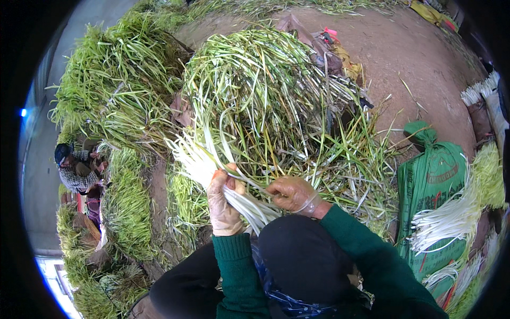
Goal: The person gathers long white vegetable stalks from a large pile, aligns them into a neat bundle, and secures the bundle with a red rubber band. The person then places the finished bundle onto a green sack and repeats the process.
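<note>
A bundle of long white-stemmed leafy vegetable stalks (191,159) lies across my left hand (227,199), which is closed around it in a pale, thin glove. The stalks fan out to the upper left, and their other ends run down to the right toward my lap. My right hand (293,194), in a thin translucent glove with a band at the wrist, pinches a thin strand or leaf that leads to the bundle. Just beyond both hands rises a large heap of green and yellowing stalks (255,91).
Another leafy heap (119,87) stands at the upper left. At far left a person in a checked shirt (77,171) works beside rows of greens (127,199). On the right, white stalks (446,225) rest on a tied green sack (430,179) bearing writing. Brown ground (398,60) shows beyond.
</note>
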